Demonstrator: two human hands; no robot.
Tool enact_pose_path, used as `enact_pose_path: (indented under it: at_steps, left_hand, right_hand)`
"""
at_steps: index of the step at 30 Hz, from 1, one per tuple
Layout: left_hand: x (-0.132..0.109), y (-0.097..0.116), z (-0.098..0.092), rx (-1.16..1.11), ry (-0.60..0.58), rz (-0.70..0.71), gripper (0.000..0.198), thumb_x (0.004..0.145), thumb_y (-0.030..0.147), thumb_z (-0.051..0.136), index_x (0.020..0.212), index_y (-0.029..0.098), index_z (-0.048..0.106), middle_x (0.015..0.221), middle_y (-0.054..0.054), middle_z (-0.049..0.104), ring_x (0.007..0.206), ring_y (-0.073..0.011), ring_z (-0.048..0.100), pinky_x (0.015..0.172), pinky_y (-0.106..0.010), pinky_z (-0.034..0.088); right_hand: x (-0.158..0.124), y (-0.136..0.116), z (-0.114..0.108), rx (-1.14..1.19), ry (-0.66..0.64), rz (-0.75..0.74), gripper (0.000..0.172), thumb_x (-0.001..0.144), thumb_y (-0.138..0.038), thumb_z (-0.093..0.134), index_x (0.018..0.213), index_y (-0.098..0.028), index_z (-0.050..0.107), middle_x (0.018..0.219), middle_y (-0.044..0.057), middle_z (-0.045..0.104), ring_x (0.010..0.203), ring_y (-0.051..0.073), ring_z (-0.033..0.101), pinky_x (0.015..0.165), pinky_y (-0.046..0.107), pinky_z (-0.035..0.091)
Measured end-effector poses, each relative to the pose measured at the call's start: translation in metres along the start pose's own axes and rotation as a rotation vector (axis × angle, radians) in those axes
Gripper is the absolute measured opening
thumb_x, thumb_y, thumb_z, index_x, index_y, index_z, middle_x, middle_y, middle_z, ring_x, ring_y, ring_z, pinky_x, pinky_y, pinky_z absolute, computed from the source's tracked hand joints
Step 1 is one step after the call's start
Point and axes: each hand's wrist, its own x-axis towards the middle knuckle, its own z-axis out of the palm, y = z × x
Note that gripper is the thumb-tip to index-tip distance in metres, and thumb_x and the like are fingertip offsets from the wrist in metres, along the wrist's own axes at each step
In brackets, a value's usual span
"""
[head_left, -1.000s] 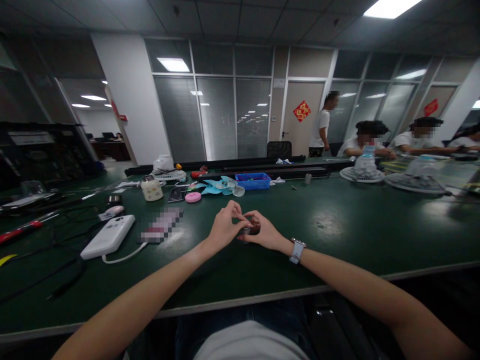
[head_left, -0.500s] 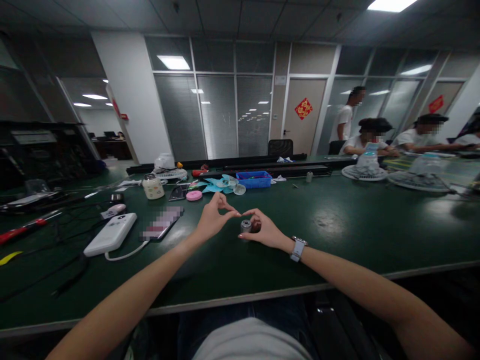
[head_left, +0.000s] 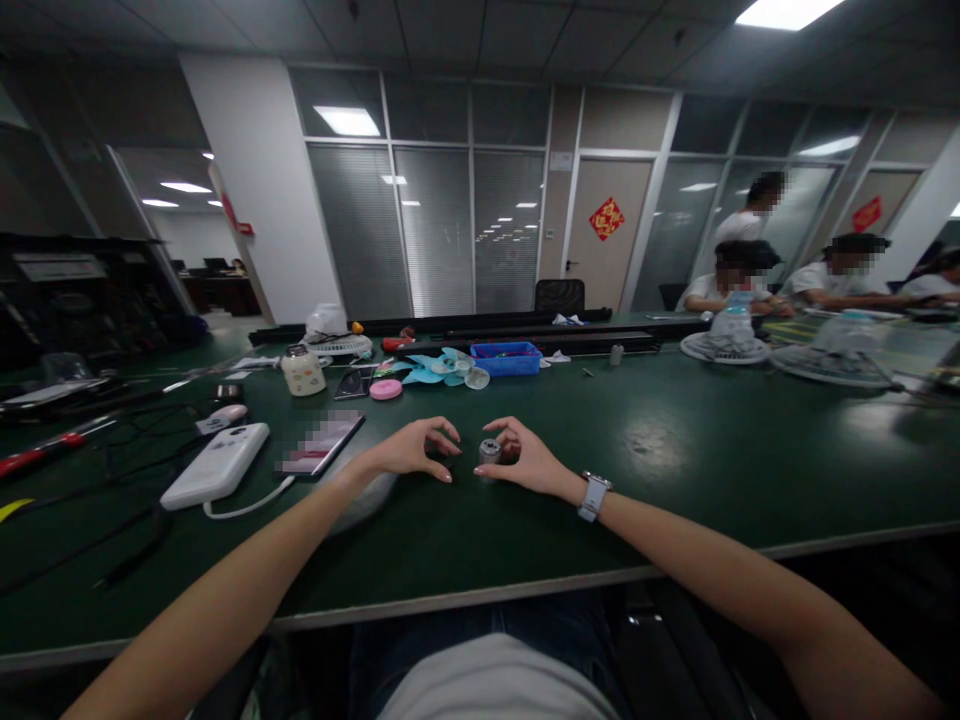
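Note:
A small grey metal cylinder (head_left: 490,451) with a dark patterned top stands upright on the green table (head_left: 585,540). My right hand (head_left: 529,462) closes around its right side, thumb in front and fingers behind. To the left of the cylinder, apart from it, my left hand (head_left: 415,447) hovers low with fingers curved and spread from the thumb, nothing between them. A watch with a pale strap (head_left: 595,497) is on my right wrist.
Left of me lie a phone (head_left: 324,445), a white power bank (head_left: 216,466) with a cable, and a jar (head_left: 303,371). Farther back are a pink round lid (head_left: 386,389), blue fan blades (head_left: 442,368) and a blue basket (head_left: 506,359). Several people are at the right.
My left hand has moved left and down, away from the cylinder's top, and its pinched fingers have opened. My right hand stays around the cylinder. A standing person in the background has moved right.

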Motion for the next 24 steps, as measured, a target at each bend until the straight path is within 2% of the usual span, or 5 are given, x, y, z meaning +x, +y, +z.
enact_pose_path:
  at_steps: [8,13,15,20,24]
  left_hand:
    - [0.001,0.003,0.004,0.036,0.036,-0.021,0.043,0.062,0.028,0.082,0.096,0.017,0.057,0.083,-0.007,0.077,0.081,-0.0248,0.073,0.074,-0.035,0.053]
    - [0.010,0.021,0.021,-0.082,0.371,0.110,0.038,0.068,0.029,0.078,0.090,0.019,0.049,0.081,-0.006,0.076,0.080,-0.0233,0.073,0.076,-0.036,0.054]
    - [0.014,0.030,0.032,-0.127,0.451,0.161,0.036,0.071,0.028,0.076,0.090,0.020,0.046,0.083,-0.006,0.076,0.080,-0.0220,0.072,0.077,-0.036,0.054]
    - [0.021,0.040,0.054,-0.155,0.449,0.216,0.033,0.075,0.028,0.073,0.091,0.020,0.045,0.084,-0.005,0.075,0.081,-0.0213,0.072,0.078,-0.037,0.054]
    - [0.022,0.040,0.058,-0.128,0.484,0.210,0.036,0.074,0.031,0.074,0.091,0.021,0.044,0.083,-0.005,0.075,0.081,-0.0221,0.072,0.077,-0.037,0.054]
  right_hand:
    - [0.000,-0.003,0.000,0.021,-0.031,0.013,0.063,0.064,-0.035,0.082,0.115,-0.017,0.049,0.093,0.004,0.064,0.087,0.018,0.064,0.080,0.034,0.052]
    - [0.000,-0.002,0.002,0.065,-0.041,0.017,0.057,0.067,-0.031,0.081,0.113,-0.018,0.050,0.094,0.003,0.065,0.084,0.017,0.065,0.080,0.034,0.052]
    - [0.001,0.000,0.002,0.088,-0.044,0.014,0.056,0.067,-0.031,0.080,0.112,-0.018,0.049,0.092,0.002,0.065,0.082,0.016,0.065,0.078,0.034,0.053]
    - [0.001,0.003,0.002,0.090,-0.056,-0.013,0.054,0.069,-0.034,0.079,0.111,-0.019,0.049,0.096,0.003,0.064,0.083,0.016,0.064,0.077,0.034,0.054]
    - [0.001,0.006,0.001,0.056,-0.053,-0.023,0.053,0.070,-0.035,0.078,0.111,-0.019,0.049,0.100,0.004,0.064,0.085,0.017,0.064,0.080,0.035,0.054]
